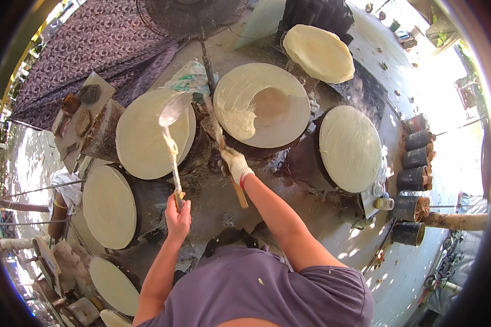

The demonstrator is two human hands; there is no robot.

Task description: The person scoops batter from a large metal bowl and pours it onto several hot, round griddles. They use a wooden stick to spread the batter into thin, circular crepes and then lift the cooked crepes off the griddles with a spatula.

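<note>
My left hand [178, 219] is bare and closed around the handle of a long ladle [172, 111]. The ladle's metal bowl, coated in pale batter, hangs over the left round griddle [147, 139], which is covered by a pale layer. A white knitted glove covers my right hand [235, 163], whose fingers wrap round a batter-smeared wooden spreader [238, 193]. Its flat upper end lies between the left griddle and the middle griddle [289, 128]. On the middle griddle, batter [240, 103] forms a thick curved band, leaving a brownish patch uncovered.
More coated round griddles stand at the right [350, 147], left [109, 207] and lower left [114, 283]. A stacked pale round sheet [319, 53] lies at the back right. Beyond are a standing fan [193, 16], a patterned cloth [93, 49] and several dark pots [412, 180] along the right.
</note>
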